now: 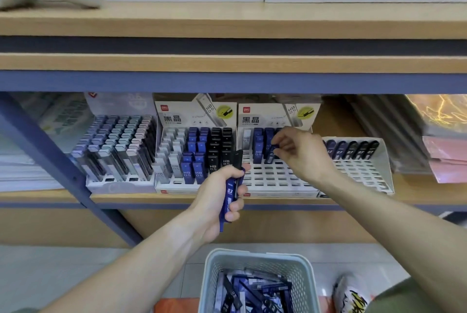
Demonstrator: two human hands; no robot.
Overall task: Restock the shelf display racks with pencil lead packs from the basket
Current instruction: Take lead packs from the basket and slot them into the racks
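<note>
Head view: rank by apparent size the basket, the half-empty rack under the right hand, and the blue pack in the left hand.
1. Basket, though nearness to the camera inflates it.
2. Half-empty rack, looking only slightly smaller.
3. Blue pack, clearly smallest.

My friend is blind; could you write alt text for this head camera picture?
A person's right hand slots a blue lead pack into a half-empty white rack on a shop shelf, while the left hand grips spare packs. A basket of more packs sits below.

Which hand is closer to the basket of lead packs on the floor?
Left. The left hand, gripping blue lead packs, hovers above the basket. The right hand is farther up, at the half-empty display rack.
</note>
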